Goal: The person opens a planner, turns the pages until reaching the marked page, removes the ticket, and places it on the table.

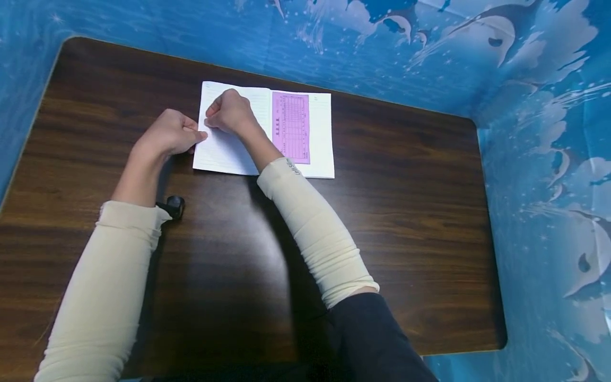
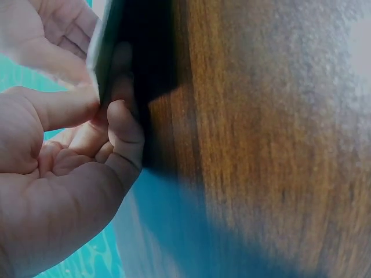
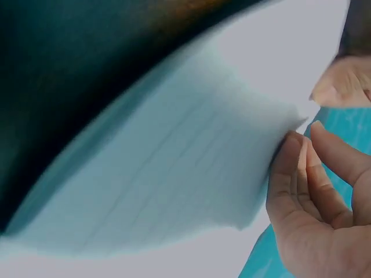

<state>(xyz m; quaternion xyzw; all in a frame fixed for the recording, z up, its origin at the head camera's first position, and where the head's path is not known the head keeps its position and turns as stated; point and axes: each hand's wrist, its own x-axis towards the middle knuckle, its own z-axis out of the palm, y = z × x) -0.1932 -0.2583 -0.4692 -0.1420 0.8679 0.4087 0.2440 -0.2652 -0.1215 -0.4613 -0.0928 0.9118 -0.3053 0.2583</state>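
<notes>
An open notebook (image 1: 226, 154) with white lined pages lies near the table's far edge. On its right-hand page is a purple printed sheet (image 1: 293, 127) with a table of lines. My left hand (image 1: 174, 132) grips the notebook's left edge, thumb above and fingers beneath, as the left wrist view shows of the left hand (image 2: 75, 145). Over the left page, my right hand (image 1: 234, 114) pinches the edge of a page between thumb and fingertips. In the right wrist view that lined page (image 3: 174, 156) bows upward beside the right hand (image 3: 324, 214).
The dark wood-grain table (image 1: 406, 228) has rounded corners. Blue dolphin-print cloth (image 1: 539, 175) hangs along its back and right sides. A small black device (image 1: 174, 207) is fixed at the left wrist, by the cream sleeve (image 1: 105, 276).
</notes>
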